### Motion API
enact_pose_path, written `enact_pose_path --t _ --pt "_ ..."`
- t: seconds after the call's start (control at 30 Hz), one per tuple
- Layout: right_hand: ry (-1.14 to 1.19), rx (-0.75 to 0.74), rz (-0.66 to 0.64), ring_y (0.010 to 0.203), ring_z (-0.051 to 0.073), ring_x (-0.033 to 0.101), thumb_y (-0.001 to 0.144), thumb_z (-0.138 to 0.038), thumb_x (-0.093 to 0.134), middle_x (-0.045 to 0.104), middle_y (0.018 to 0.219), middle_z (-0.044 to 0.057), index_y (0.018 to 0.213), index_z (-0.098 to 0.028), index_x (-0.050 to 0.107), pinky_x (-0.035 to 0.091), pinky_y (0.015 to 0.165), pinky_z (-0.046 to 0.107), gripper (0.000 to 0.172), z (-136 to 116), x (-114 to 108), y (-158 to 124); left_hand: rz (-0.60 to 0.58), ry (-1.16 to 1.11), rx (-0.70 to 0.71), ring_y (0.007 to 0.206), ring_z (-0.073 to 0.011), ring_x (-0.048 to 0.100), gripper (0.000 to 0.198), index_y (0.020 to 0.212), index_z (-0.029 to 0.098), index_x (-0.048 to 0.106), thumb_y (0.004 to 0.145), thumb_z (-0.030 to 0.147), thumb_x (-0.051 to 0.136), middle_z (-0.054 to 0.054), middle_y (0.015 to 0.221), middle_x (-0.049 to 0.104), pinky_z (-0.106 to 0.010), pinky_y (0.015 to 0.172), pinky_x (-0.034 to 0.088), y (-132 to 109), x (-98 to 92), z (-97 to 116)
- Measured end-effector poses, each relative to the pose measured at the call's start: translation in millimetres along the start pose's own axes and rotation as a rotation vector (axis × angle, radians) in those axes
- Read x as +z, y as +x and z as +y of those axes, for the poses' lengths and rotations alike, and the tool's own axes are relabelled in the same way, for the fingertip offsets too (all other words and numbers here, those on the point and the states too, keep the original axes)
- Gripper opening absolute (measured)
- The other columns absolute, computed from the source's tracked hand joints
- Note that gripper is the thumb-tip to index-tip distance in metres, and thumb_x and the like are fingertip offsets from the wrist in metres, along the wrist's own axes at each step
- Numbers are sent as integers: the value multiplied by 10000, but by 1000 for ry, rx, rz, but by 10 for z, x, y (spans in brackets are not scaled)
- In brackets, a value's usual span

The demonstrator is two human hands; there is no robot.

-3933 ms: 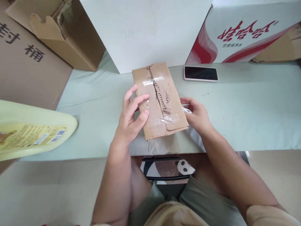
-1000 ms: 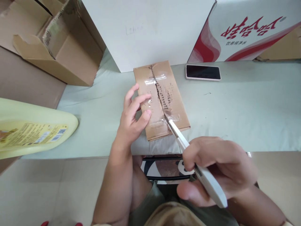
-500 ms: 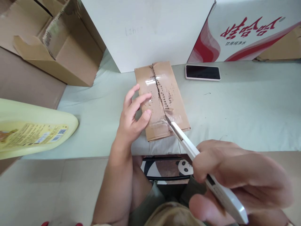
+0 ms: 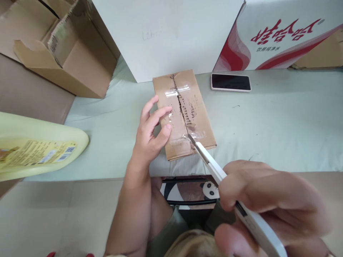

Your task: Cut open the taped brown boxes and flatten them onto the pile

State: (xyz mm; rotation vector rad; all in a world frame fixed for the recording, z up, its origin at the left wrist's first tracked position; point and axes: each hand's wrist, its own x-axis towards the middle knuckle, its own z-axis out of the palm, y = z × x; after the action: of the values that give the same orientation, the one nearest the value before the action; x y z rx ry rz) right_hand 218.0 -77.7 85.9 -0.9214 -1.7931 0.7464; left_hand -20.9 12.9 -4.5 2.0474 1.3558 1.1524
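Note:
A small brown cardboard box [image 4: 199, 117] lies on the pale green table [image 4: 268, 125], its top seam torn and patched with clear tape. My left hand [image 4: 151, 130] rests on the box's left side, fingers spread and pressing it down. My right hand [image 4: 270, 203] is close to the camera, closed around a white utility knife [image 4: 211, 164]. The blade tip touches the taped seam near the box's front end.
A black phone [image 4: 230, 82] lies face up behind the box. A large white box [image 4: 166, 35] and a red-and-white carton [image 4: 289, 35] stand at the back. Open brown cartons [image 4: 53, 53] sit at left, with a yellow jug [image 4: 34, 146] lying at the left edge.
My right hand picked up the white knife and brought its blade to the box's seam. Over the last second the blade has slid slightly toward the front; my left hand stayed put.

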Motion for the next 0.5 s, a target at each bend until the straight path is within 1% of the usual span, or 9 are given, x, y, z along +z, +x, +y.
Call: enact_pose_path --t 0.03,0.1,0.17,0.27,0.33,0.43,0.5 --pt "3 -8 1 524 36 646 950 -479 796 682 686 -99 942 -248 523 612 624 157 357 1 21 3 -2 -4 2 1479 -369 572 479 1379 322 667 1055 632 498 -104 1703 436 -535 1156 576 2 -2 4" --pt "22 -45 12 476 41 623 933 -475 816 669 663 -103 934 -254 521 594 569 159 368 13 63 14 -6 -9 6 1488 -369 563 486 1376 319 667 1054 640 495 -105 1699 440 -539 1165 571 7 -6 7" --pt "38 -55 51 425 57 594 934 -448 816 653 636 -95 914 -258 519 572 507 181 353 30 101 35 -10 -9 7 1498 -367 553 489 1378 318 664 1054 642 492 -105 1692 447 -534 1161 576 11 -8 6" --pt "21 -71 87 412 79 577 948 -419 798 633 609 -85 911 -261 527 574 482 210 315 66 137 71 -22 -2 6 1516 -363 534 490 1387 318 656 1058 637 483 -104 1682 456 -516 1140 594 12 -9 0" --pt "38 -117 71 416 77 567 946 -370 801 638 615 -74 922 -253 536 551 453 205 291 102 144 91 -24 -2 6 1513 -361 536 487 1391 319 653 1059 633 483 -104 1685 450 -512 1132 600 8 -7 -1" --pt "85 -182 33 416 71 555 955 -298 781 669 653 -41 931 -230 550 473 382 199 242 140 143 110 -13 -7 0 1484 -356 565 483 1392 324 653 1060 632 485 -103 1696 436 -511 1130 601 2 0 1" --pt "74 -182 23 425 72 569 975 -314 759 678 660 -41 931 -233 541 481 391 198 237 128 133 109 -6 -8 0 1472 -357 578 482 1392 325 655 1061 631 484 -103 1698 435 -513 1131 601 -1 4 5"
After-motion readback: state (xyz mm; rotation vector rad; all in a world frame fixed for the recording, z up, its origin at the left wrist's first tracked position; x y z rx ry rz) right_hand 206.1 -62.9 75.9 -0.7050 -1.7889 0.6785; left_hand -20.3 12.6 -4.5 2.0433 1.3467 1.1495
